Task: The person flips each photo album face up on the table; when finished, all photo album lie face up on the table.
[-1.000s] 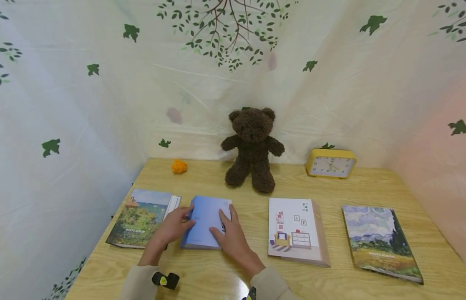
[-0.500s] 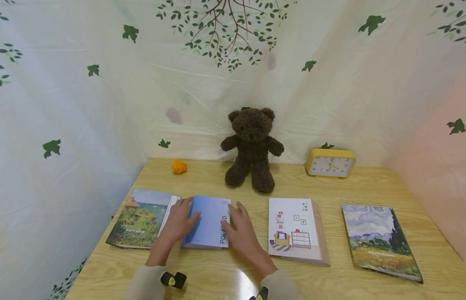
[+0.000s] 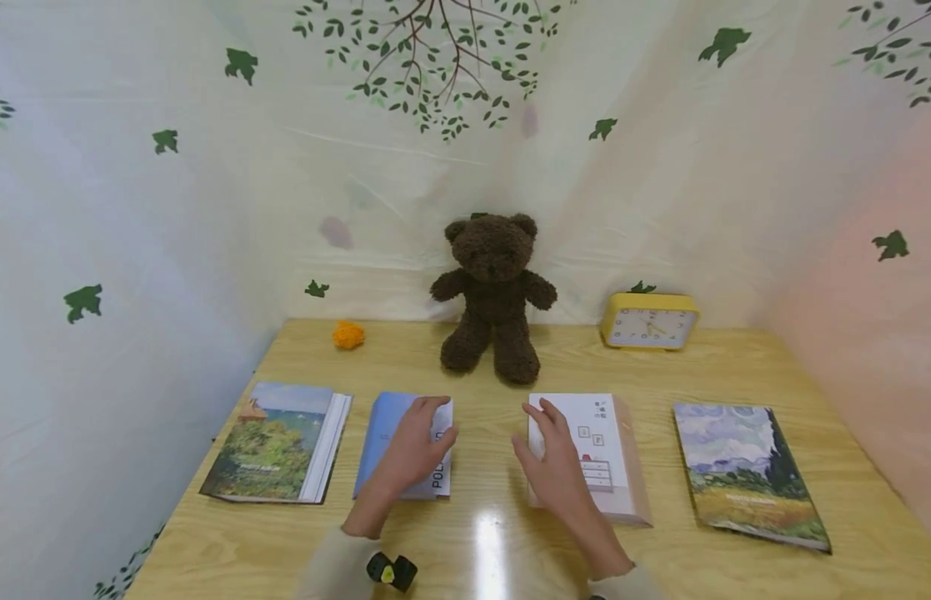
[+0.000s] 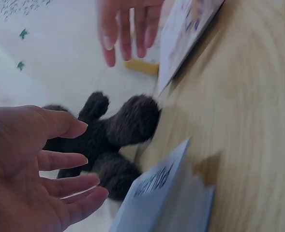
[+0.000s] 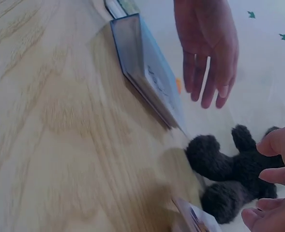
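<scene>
My left hand (image 3: pixel 415 443) hovers over a blue album (image 3: pixel 371 454) lettered "POLA…", its fingers loosely extended and holding nothing. The left wrist view shows this hand (image 4: pixel 36 169) apart from the album (image 4: pixel 149 195). My right hand (image 3: pixel 553 467) is over the left part of a thick white album (image 3: pixel 573 407), whose cover has a drawn chair and drawers. Its fingers are spread and relaxed, with nothing in them. In the right wrist view, the right hand (image 5: pixel 277 188) stands above the white album's corner (image 5: pixel 202 220). Each hand partly covers the album beneath it in the head view.
Painted-cover photo albums lie at the left (image 3: pixel 270 446) and right (image 3: pixel 750 479) of the wooden table (image 3: pixel 488 425). Along the back are a brown teddy bear (image 3: pixel 495 292), a yellow clock (image 3: pixel 651 322) and a small orange object (image 3: pixel 348 335). A leaf-printed cloth (image 3: pixel 405 217) hangs behind.
Both hands have left the blue album's sides and moved right, the left now over that album and the right over the white one. The view has shifted slightly.
</scene>
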A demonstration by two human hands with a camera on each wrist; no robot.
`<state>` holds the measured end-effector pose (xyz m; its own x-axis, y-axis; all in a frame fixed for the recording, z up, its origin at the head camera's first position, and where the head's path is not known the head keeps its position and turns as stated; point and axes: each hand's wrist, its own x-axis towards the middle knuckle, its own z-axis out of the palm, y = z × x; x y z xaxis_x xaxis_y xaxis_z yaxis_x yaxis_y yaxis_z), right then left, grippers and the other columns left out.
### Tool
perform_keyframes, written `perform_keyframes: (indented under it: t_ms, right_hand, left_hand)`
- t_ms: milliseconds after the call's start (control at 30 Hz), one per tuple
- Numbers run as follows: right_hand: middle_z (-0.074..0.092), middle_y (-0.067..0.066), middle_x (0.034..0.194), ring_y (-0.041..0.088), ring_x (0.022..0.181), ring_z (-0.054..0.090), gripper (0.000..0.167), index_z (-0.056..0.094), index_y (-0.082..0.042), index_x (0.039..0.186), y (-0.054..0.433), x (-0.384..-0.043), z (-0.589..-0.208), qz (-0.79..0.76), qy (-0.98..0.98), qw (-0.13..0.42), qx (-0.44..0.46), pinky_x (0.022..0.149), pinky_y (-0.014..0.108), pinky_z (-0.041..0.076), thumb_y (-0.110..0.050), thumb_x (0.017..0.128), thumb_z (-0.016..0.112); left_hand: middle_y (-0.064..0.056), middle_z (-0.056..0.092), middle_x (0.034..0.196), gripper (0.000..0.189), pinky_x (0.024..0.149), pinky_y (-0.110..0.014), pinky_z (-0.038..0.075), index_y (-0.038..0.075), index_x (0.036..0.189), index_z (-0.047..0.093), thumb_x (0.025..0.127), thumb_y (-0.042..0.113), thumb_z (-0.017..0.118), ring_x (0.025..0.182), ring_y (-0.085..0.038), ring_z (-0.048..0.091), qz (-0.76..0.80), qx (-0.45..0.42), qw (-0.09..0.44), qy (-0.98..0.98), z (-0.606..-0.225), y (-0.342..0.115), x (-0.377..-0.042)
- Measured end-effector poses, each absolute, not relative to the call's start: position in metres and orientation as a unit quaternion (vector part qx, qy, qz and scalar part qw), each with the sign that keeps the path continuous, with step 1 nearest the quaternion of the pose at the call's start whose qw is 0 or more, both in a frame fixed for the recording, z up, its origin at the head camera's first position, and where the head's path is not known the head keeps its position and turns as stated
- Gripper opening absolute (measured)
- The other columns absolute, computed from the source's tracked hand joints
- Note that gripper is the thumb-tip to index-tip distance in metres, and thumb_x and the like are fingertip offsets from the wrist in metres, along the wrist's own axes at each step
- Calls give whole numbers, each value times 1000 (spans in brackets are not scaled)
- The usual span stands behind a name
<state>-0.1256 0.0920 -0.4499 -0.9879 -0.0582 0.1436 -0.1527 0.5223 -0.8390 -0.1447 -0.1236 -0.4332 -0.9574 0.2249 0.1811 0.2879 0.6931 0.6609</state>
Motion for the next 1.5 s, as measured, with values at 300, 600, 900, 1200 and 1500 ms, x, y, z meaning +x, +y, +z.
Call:
perform_keyframes:
  t_ms: [300, 600, 900, 1200, 1500]
  right_hand:
    - [18, 27, 153, 48, 137, 26, 58, 37, -2, 145, 144, -111, -440, 438, -897, 47, 35, 102, 63, 36, -16, 94, 60]
    - [15, 41, 147, 59, 132, 21, 69, 25, 9, 146, 207, -104, -457, 361, -932, -26, -8, 103, 69, 27, -25, 95, 57]
    - [34, 35, 144, 50, 127, 42, 61, 28, 9, 146, 212, -97, -462, 392, -918, -38, -44, 104, 56, 37, -23, 99, 50]
    - [27, 23, 154, 40, 141, 27, 65, 20, -10, 154, 219, -98, -463, 518, -841, -104, -115, 112, 52, 30, -40, 101, 43]
    - [28, 17, 155, 32, 141, 30, 73, 22, -25, 154, 221, -99, -449, 562, -812, -98, -121, 112, 48, 31, -59, 93, 46]
  left_hand:
    - [-23, 50, 129, 54, 88, -44, 51, -6, 139, 42, 94, 20, 60, 109, -35, 57, -415, -185, -52, -889, -449, -78, -135]
    - [-10, 53, 91, 46, 73, -23, 45, -8, 121, 52, 85, 13, 71, 79, -13, 47, -448, -185, -92, -870, -471, -39, -136]
    - [-5, 57, 88, 24, 70, -16, 44, 0, 100, 63, 79, 5, 72, 80, -8, 51, -434, -189, -62, -879, -476, -19, -135]
    - [-5, 57, 92, 37, 71, -17, 43, -6, 114, 64, 83, 14, 71, 80, -7, 49, -367, -217, -46, -903, -472, -8, -131]
    - [-11, 64, 104, 43, 83, -27, 47, 2, 117, 66, 87, 33, 68, 94, -19, 58, -316, -222, -47, -921, -463, 2, -127]
